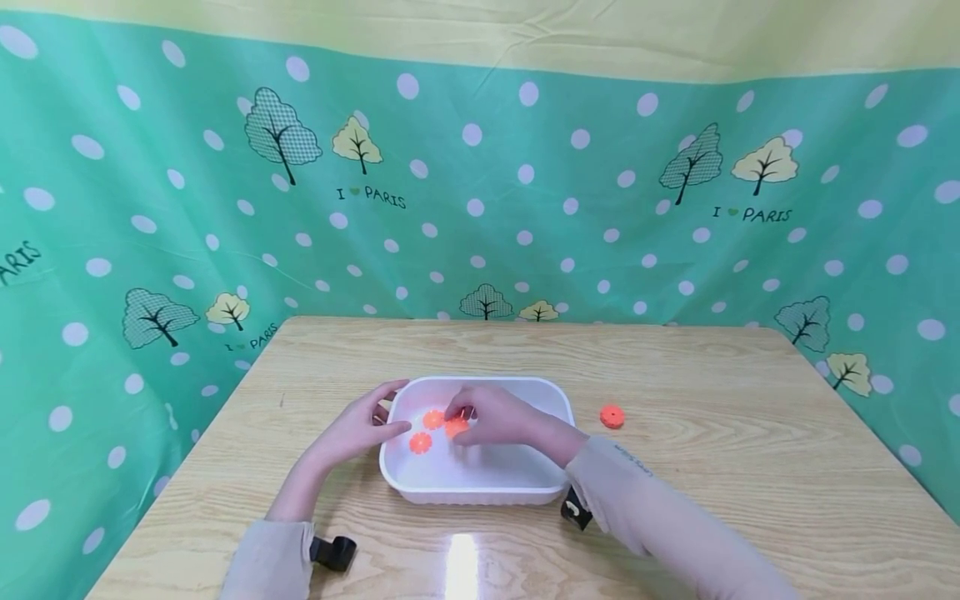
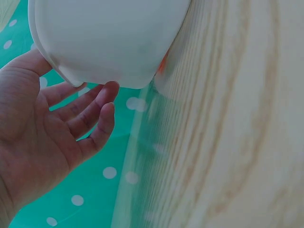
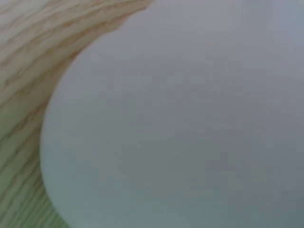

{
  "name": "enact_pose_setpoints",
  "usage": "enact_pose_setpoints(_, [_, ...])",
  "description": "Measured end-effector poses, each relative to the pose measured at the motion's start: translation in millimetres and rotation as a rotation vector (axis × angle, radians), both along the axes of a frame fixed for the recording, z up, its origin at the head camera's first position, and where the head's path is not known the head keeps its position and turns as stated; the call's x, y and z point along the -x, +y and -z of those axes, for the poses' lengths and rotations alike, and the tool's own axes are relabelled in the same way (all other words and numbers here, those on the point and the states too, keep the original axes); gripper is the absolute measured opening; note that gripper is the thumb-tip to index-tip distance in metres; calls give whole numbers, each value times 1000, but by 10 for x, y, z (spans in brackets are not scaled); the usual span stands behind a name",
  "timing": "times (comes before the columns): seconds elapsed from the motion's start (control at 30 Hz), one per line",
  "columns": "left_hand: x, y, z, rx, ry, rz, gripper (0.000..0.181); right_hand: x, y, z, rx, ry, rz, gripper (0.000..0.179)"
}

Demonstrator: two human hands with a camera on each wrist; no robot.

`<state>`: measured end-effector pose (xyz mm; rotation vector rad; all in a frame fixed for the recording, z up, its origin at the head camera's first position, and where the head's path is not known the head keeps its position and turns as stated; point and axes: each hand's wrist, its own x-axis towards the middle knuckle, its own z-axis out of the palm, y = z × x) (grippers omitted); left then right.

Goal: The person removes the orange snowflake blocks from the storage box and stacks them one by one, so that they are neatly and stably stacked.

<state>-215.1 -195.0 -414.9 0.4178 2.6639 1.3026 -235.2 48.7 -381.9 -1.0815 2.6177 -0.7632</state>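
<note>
A white plastic basin [image 1: 480, 491] stands on the table. My left hand [image 1: 365, 427] holds its left end, thumb over the rim and the other fingers outside; the left wrist view shows these fingers against the outer wall [image 2: 104, 45]. Inside the basin, my right hand [image 1: 497, 415] pinches an orange notched disc [image 1: 456, 428], partly hidden by the fingers. Two more orange notched discs, one nearer the front [image 1: 421, 442] and one behind it [image 1: 432, 419], lie on the basin floor to the left. The basin's outer side [image 3: 171, 123] fills most of the right wrist view, hiding that hand.
Right of the basin, another orange notched piece [image 1: 612, 417] lies on the wooden table [image 1: 720, 467]; it looks thicker, perhaps stacked. A green dotted cloth [image 1: 525, 200] hangs behind the table. Black wrist-worn devices show at the left wrist [image 1: 334, 553] and right wrist [image 1: 576, 509].
</note>
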Motion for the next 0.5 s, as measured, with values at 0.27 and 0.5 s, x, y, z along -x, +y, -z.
enact_pose_setpoints(0.27, [3, 1, 4, 4, 4, -1, 66, -19, 143, -81, 44, 6, 23, 27])
enact_pose_setpoints(0.5, [5, 4, 9, -5, 7, -2, 63, -19, 306, -117, 73, 63, 44, 25])
